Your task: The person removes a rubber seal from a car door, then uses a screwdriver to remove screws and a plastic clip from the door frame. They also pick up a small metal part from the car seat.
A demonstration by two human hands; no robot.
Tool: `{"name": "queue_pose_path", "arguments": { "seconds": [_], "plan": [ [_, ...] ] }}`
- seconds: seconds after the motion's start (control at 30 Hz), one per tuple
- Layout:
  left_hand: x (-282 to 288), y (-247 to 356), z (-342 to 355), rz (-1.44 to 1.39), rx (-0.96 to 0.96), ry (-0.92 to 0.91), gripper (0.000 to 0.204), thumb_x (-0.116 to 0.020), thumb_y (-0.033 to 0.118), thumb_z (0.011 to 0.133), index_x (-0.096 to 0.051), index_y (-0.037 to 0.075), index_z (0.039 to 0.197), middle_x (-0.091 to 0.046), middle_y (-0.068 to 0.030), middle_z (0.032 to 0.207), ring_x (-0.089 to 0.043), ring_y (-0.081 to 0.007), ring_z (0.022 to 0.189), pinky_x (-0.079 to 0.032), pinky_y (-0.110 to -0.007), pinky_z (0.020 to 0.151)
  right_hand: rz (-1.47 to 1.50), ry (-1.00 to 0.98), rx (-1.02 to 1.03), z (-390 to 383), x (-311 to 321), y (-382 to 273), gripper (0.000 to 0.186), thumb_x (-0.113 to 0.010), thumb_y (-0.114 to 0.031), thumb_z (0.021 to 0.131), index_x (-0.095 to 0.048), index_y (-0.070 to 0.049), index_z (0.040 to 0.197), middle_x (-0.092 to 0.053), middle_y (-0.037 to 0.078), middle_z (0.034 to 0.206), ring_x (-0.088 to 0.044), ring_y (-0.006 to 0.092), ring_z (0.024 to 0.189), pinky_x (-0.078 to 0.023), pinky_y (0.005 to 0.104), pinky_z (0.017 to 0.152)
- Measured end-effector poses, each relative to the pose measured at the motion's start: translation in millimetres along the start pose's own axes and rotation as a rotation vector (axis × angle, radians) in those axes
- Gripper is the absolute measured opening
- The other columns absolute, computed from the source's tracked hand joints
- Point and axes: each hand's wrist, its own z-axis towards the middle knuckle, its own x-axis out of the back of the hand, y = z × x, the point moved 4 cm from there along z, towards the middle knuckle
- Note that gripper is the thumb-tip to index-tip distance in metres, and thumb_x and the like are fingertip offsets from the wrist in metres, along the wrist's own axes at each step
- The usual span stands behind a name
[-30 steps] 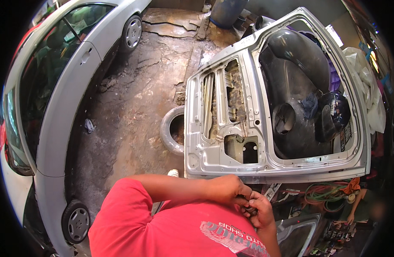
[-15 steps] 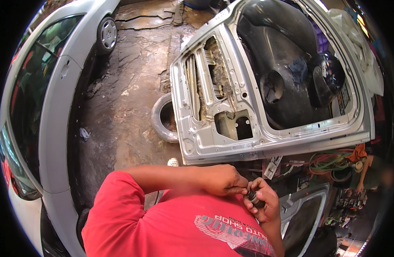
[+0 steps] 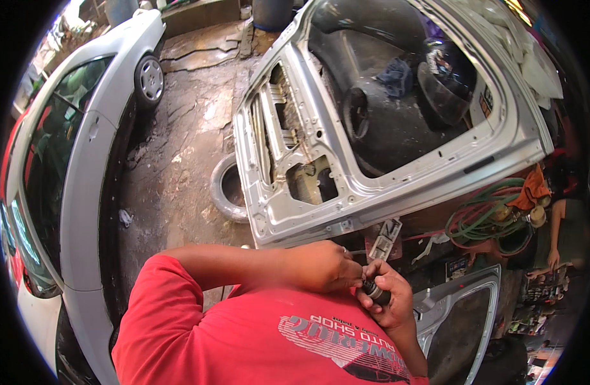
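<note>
In front of my chest my right hand point(image 3: 391, 296) is wrapped round a small dark cylinder point(image 3: 376, 293) with a lighter metallic band near its upper end. I cannot tell its exact kind. My left hand point(image 3: 328, 267) is closed beside it, fingertips pinched at the cylinder's upper end; whatever they grip there is hidden. Just beyond both hands stands a bare silver car door shell point(image 3: 365, 204) with an open window frame and cut-out inner panel.
A silver car point(image 3: 83, 192) stands on the left. A tire point(image 3: 219, 204) lies on the rough floor by the door shell. On the right are coiled hoses point(image 3: 465, 221), an orange cloth point(image 3: 533, 188), another door panel point(image 3: 490, 301) and another person's arm point(image 3: 555, 234).
The view has shifted and turned slightly, so the door shell appears further left. My hands stay together at the dark cylinder, with only small finger movement.
</note>
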Motion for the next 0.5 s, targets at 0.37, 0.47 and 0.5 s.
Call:
{"name": "queue_pose_path", "arguments": {
  "seconds": [0.37,0.47,0.5],
  "plan": [
    [-71.0,-4.9,142.2,0.141,0.164,-0.116,0.021,-0.07,0.025,0.104,-0.072,0.004,0.108,-0.072,-0.0163,0.091,-0.072,-0.0355,0.085,-0.056,-0.047,0.078,-0.137,0.045,0.222,-52.6,117.6,-84.4,0.011,-0.057,-0.011,0.099,-0.058,-0.007,0.11,-0.067,0.009,0.098,-0.068,0.0185,0.077,-0.05,0.028,0.054],
    [-79.8,5.0,165.7,0.223,0.036,-0.073,0.023,-0.075,0.022,0.098,-0.072,0.006,0.114,-0.074,-0.0185,0.102,-0.072,-0.0413,0.094,-0.057,-0.051,0.082,-0.036,0.108,0.268,-54.2,136.6,-86.3,0.016,-0.055,-0.015,0.102,-0.054,-0.008,0.117,-0.065,0.009,0.101,-0.068,0.0194,0.075,-0.049,0.0278,0.05],
    [-82.8,7.3,168.4,0.236,-0.023,-0.051,0.024,-0.075,0.022,0.097,-0.071,0.006,0.115,-0.074,-0.0187,0.103,-0.072,-0.041,0.095,-0.057,-0.051,0.082,-0.016,0.096,0.256,-54.1,138.1,-87.9,0.016,-0.055,-0.016,0.103,-0.054,-0.008,0.117,-0.065,0.009,0.102,-0.068,0.0194,0.075,-0.049,0.0279,0.05]
  ]
}}
